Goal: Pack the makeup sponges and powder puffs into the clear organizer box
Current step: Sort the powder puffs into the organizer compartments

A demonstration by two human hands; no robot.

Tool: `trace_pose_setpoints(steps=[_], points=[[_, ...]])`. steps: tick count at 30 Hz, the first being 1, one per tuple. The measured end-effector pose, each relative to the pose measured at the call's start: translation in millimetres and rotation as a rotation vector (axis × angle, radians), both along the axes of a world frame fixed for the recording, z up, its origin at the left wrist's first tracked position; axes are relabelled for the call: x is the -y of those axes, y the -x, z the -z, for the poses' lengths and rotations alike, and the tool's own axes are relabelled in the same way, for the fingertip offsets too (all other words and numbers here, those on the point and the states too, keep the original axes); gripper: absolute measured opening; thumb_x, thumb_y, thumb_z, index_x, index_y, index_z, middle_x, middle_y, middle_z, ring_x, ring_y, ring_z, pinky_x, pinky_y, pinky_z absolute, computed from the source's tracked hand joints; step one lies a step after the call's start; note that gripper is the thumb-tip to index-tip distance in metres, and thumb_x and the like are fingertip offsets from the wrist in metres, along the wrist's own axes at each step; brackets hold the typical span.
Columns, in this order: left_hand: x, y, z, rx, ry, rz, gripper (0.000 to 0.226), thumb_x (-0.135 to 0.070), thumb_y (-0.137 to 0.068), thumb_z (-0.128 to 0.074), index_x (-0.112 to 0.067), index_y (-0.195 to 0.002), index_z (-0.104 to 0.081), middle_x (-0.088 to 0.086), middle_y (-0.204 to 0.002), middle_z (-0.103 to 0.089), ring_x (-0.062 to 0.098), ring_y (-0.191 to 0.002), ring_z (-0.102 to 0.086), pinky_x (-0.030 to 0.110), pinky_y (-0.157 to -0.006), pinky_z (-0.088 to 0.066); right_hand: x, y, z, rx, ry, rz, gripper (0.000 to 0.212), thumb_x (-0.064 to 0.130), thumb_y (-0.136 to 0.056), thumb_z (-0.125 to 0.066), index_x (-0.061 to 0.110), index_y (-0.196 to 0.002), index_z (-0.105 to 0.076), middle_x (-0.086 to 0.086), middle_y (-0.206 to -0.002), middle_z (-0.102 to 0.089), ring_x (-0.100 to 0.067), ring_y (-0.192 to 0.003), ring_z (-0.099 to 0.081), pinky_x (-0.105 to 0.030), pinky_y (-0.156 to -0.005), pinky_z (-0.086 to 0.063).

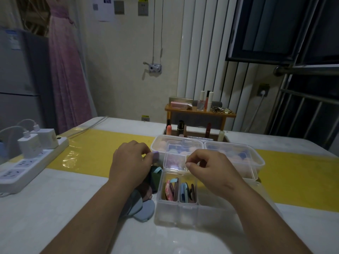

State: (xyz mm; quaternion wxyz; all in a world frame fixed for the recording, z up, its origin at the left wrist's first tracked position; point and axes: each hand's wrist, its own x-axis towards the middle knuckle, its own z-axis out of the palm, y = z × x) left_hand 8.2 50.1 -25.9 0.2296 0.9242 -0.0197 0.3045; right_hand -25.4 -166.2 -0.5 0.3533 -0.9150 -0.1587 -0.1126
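White table (73, 208) carries organizer box (176, 213), puffs (145, 209), power strip (27, 165).

No writing is legible. The blue sticker (13, 40) on the fridge (22, 70), the paper sheets (105, 8) on the wall (119, 70) and the yellow tag (143, 0) (above a wall socket (143, 9)) are too blurred to read.
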Motion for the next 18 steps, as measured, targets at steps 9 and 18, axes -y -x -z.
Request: trace_pose_setpoints(steps=[9,18], points=[[5.3,6.6,-5.5,0.039,0.580,0.208,0.013,-0.018,-0.093,-0.063,-0.018,-0.082,-0.070,-0.004,-0.076,-0.068,0.012,-0.075,-0.061,0.023,-0.061,-0.041,3.0,-1.8,-1.6,0.019,-0.063,-0.004,0.011,0.026,-0.094,-0.060,0.032,-0.092,-0.068,0.015,-0.088,-0.064,-0.006,-0.085,-0.060,-0.025,-0.076,-0.054],[12.6,10.3,-9.3,-0.096,0.811,0.351,0.013,-0.016,-0.091,-0.066,-0.020,-0.082,-0.074,-0.001,-0.081,-0.073,0.019,-0.084,-0.066,0.027,-0.071,-0.048,4.1,-3.4,-1.4,0.025,-0.072,-0.003,0.010,0.029,-0.096,-0.059,0.035,-0.102,-0.064,0.021,-0.095,-0.062,-0.004,-0.085,-0.059,-0.027,-0.079,-0.055]])
